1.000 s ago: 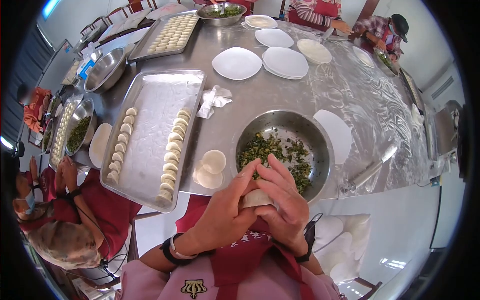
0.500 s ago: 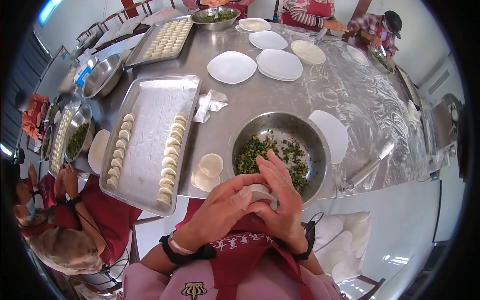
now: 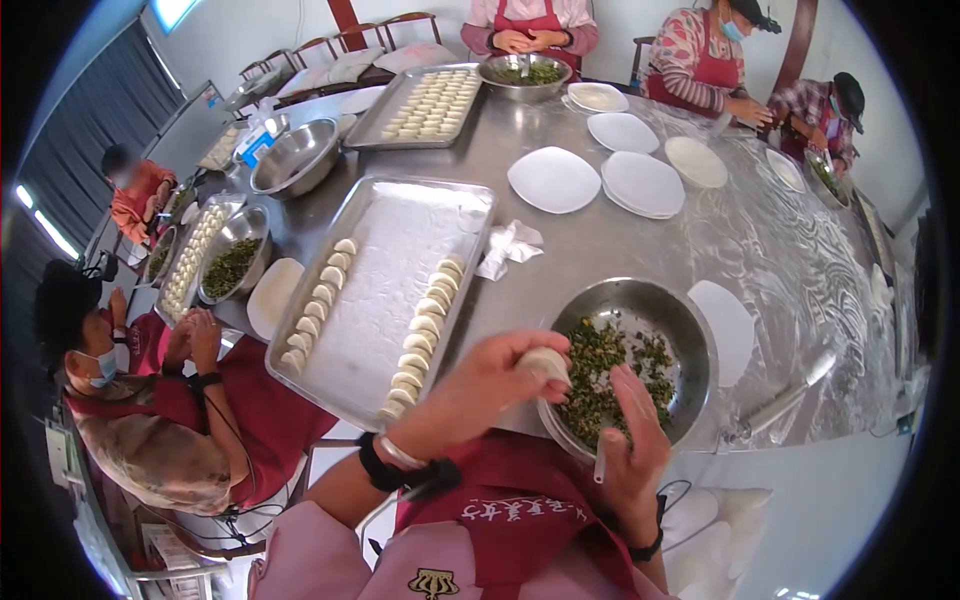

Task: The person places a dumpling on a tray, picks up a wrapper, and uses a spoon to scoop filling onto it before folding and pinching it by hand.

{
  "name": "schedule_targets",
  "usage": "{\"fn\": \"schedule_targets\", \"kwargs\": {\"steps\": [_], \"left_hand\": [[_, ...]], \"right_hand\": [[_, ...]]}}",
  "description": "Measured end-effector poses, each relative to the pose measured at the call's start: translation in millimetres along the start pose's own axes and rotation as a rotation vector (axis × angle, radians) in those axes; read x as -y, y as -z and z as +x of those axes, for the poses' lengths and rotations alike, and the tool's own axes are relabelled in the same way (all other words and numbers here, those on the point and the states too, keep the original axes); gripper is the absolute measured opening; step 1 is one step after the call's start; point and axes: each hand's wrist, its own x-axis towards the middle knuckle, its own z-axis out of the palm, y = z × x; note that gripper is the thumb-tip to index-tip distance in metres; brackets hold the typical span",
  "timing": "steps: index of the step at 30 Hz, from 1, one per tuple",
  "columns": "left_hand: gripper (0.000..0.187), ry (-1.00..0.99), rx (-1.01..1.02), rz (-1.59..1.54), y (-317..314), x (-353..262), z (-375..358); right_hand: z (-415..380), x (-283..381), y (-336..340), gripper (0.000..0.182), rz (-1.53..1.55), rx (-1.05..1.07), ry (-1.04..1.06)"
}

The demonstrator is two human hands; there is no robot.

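My left hand (image 3: pixel 485 385) is closed around a folded dumpling (image 3: pixel 545 366) at the near left rim of a steel bowl (image 3: pixel 690 345). Chopped green filling (image 3: pixel 605 362) lies in that bowl. Over the bowl's near edge, my right hand (image 3: pixel 638 445) is open, its fingers stretched out and apart, beside a pale handle (image 3: pixel 600 460) whose far end I cannot make out. To the left, a metal tray (image 3: pixel 375 235) bears a left row of dumplings (image 3: pixel 322 293) and a right row of dumplings (image 3: pixel 424 325).
A crumpled cloth (image 3: pixel 512 248) lies right of the tray. White plates (image 3: pixel 553 180) stand farther back, and one plate (image 3: pixel 722 325) sits behind the bowl. A rolling pin (image 3: pixel 785 400) lies on the floured right side. A co-worker (image 3: pixel 170 430) sits at the left; several people are around the table.
My hands have parted. The left one has moved away with the dumpling, now folded closed, and the right one has opened beside the bowl. The view has shifted, showing more of the room.
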Motion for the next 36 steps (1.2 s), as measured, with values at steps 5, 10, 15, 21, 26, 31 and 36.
{"fn": "schedule_targets", "kwargs": {"steps": [5,10,15,21,26,31,36], "left_hand": [[0.031,-0.129,-0.241,0.298,76,-36,26],[0.033,-0.153,-0.372,0.406,169,-36,67],[0.031,-0.161,-0.402,0.65,232,-24,104],[0.029,-0.094,-0.354,0.756,257,-10,134],[0.03,-0.108,-0.356,0.874,269,14,156],[0.034,-0.08,-0.395,0.997,274,27,170],[0.034,-0.064,-0.38,0.909,269,28,169]], "right_hand": [[-18,-7,17,0.036,0.012,0.036,-0.174],[-30,-5,18,0.033,-0.005,0.06,-0.207],[-39,-3,23,0.031,-0.043,0.039,-0.234],[-51,-11,19,0.03,-0.086,0.008,-0.323],[-46,-8,7,0.029,-0.103,0.069,-0.328],[-42,-13,-1,0.026,-0.118,0.133,-0.29],[-34,-12,-4,0.025,-0.127,0.137,-0.29]]}}
